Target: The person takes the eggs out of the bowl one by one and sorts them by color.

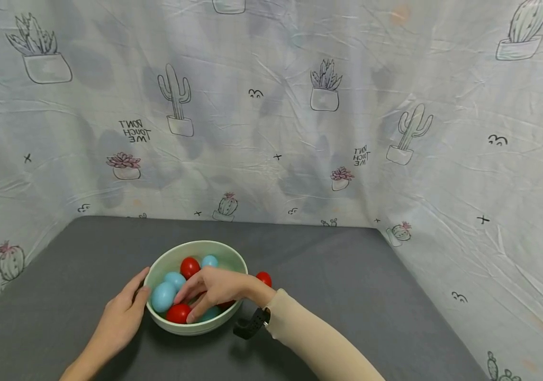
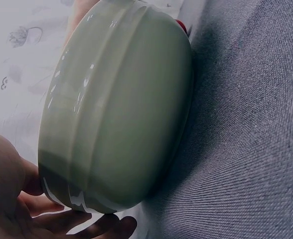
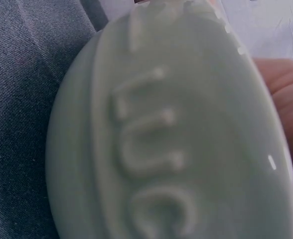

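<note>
A pale green bowl (image 1: 195, 330) holds several smooth, egg-shaped balls, some red and some light blue. My left hand (image 1: 121, 317) holds the bowl's left side, its thumb near the rim and its fingers along the outer wall, as the left wrist view also shows. Inside the bowl is my right hand (image 1: 216, 288), palm down, fingers bent and thumb apart. Its fingertips are right at a red ball (image 1: 177, 314) near the front rim; whether they pinch it I cannot tell. Light blue balls (image 1: 163, 297) lie to the left, and another red ball (image 1: 190, 267) lies behind.
One red ball (image 1: 264, 278) sits outside the bowl, just right of it, partly behind the right wrist. A dark band (image 1: 251, 324) hangs at that wrist. The grey tabletop (image 1: 338, 296) is bordered at the back and sides by a white curtain (image 1: 262, 132) with cactus drawings.
</note>
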Demonstrator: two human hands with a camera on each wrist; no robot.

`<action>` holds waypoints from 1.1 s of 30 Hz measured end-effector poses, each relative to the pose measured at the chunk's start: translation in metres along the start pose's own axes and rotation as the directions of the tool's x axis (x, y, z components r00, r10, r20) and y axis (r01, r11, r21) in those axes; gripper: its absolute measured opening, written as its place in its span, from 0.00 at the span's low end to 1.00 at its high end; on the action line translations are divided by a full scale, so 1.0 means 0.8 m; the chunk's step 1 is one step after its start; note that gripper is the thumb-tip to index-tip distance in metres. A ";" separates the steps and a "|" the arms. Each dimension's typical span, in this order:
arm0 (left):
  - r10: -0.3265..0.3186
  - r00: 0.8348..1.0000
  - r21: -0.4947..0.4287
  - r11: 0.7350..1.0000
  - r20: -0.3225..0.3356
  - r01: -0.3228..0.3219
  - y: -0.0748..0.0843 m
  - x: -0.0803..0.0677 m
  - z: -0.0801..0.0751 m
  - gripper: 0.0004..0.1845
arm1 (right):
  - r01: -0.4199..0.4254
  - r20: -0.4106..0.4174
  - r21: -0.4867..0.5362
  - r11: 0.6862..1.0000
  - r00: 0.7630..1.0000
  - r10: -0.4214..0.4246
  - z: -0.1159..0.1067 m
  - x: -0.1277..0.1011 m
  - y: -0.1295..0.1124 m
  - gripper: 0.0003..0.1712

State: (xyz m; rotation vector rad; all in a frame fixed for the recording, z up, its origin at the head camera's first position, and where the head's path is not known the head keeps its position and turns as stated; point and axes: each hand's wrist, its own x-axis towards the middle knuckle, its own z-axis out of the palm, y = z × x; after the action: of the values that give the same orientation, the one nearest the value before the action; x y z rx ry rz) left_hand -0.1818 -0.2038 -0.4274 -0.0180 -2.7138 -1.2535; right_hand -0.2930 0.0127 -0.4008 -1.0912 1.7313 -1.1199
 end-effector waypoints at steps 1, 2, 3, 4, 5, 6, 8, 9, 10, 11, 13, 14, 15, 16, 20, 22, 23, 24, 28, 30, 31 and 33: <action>0.001 1.000 0.002 1.000 -0.001 -0.001 0.000 0.000 0.000 0.32 | 0.006 0.007 -0.006 1.000 1.000 -0.006 0.000 0.001 0.001 0.24; 0.002 1.000 0.004 1.000 -0.002 -0.002 0.000 0.000 -0.001 0.32 | 0.013 0.014 -0.008 1.000 1.000 -0.013 -0.001 0.001 0.001 0.24; 0.005 1.000 0.005 1.000 -0.005 -0.005 -0.001 -0.001 -0.001 0.32 | 0.019 0.021 -0.012 1.000 1.000 -0.018 -0.001 0.002 0.001 0.24; 0.007 1.000 0.007 1.000 -0.009 -0.007 -0.001 -0.001 -0.001 0.32 | 0.023 0.026 -0.012 1.000 0.999 -0.022 -0.001 0.002 0.001 0.24; 0.008 1.000 0.007 1.000 -0.010 -0.008 -0.001 -0.001 -0.001 0.32 | 0.028 0.031 -0.012 1.000 0.999 -0.028 -0.001 0.003 0.001 0.24; 0.007 1.000 0.006 1.000 -0.010 -0.007 -0.001 -0.001 -0.001 0.32 | 0.033 0.034 -0.011 0.999 0.999 -0.033 -0.001 0.003 0.001 0.24; 0.003 1.000 0.004 1.000 -0.005 -0.003 -0.001 -0.001 -0.001 0.32 | 0.038 0.037 -0.003 0.999 0.999 -0.038 0.000 0.002 0.000 0.24; 0.001 1.000 0.002 1.000 -0.002 -0.001 -0.001 -0.002 -0.001 0.32 | 0.039 0.038 0.000 0.999 0.999 -0.039 0.000 0.002 0.000 0.24; -0.001 1.000 0.000 1.000 0.002 0.001 -0.001 -0.002 -0.001 0.32 | 0.041 0.038 0.005 0.999 0.998 -0.041 0.000 0.001 0.000 0.24; -0.004 1.000 -0.002 1.000 0.008 0.004 -0.001 -0.001 -0.001 0.32 | 0.043 0.038 0.008 0.999 0.998 -0.043 0.001 0.001 0.000 0.23; -0.008 1.000 0.000 1.000 0.020 0.008 -0.001 -0.001 -0.001 0.33 | 0.040 0.038 0.015 0.999 0.998 -0.040 0.001 0.000 0.001 0.23; -0.010 1.000 0.001 1.000 0.022 0.010 -0.001 -0.001 -0.001 0.33 | 0.039 0.039 0.017 0.999 0.998 -0.039 0.001 0.000 0.001 0.23; -0.011 1.000 0.000 1.000 0.024 0.011 -0.001 -0.001 -0.001 0.33 | 0.038 0.040 0.019 0.999 0.998 -0.038 0.001 -0.001 0.001 0.23; -0.013 1.000 0.002 1.000 0.027 0.013 -0.002 -0.001 -0.001 0.33 | 0.036 0.040 0.019 0.999 0.999 -0.037 0.001 -0.001 0.001 0.23; -0.014 0.999 0.001 1.000 0.030 0.014 -0.001 -0.001 -0.001 0.33 | 0.033 0.046 0.017 0.999 0.998 -0.033 0.001 -0.001 0.002 0.24; -0.012 0.999 0.002 1.000 0.030 0.012 -0.001 -0.001 -0.001 0.33 | 0.031 0.049 0.013 0.999 0.998 -0.032 0.001 -0.001 0.003 0.24; -0.009 1.000 0.002 1.000 0.028 0.009 -0.001 0.000 -0.001 0.33 | 0.033 0.052 0.014 0.999 0.998 -0.034 0.002 -0.001 0.003 0.25; -0.007 1.000 0.002 1.000 0.026 0.007 -0.001 -0.001 -0.001 0.33 | 0.034 0.054 0.017 0.999 0.998 -0.035 0.002 -0.001 0.003 0.25; -0.002 1.000 0.004 1.000 0.012 0.002 0.000 -0.002 -0.001 0.33 | 0.035 0.058 0.030 0.999 0.998 -0.037 0.003 -0.002 0.002 0.25; -0.003 1.000 0.004 1.000 0.010 0.003 0.001 -0.003 -0.001 0.32 | 0.031 0.054 0.033 0.999 0.998 -0.033 0.004 -0.002 0.002 0.25; -0.004 1.000 0.007 1.000 0.011 0.004 0.000 -0.002 -0.001 0.32 | 0.031 0.052 0.034 0.999 0.998 -0.033 0.004 -0.002 0.001 0.26; -0.007 1.000 0.009 1.000 0.012 0.006 -0.001 -0.001 -0.001 0.32 | 0.030 0.045 0.028 0.999 0.998 -0.031 0.005 -0.003 0.000 0.25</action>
State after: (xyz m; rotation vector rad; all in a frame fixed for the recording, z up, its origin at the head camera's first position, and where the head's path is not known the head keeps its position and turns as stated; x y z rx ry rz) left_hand -0.1808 -0.2048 -0.4276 -0.0159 -2.7318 -1.2471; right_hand -0.2889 0.0139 -0.4017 -1.1214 1.6641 -1.1261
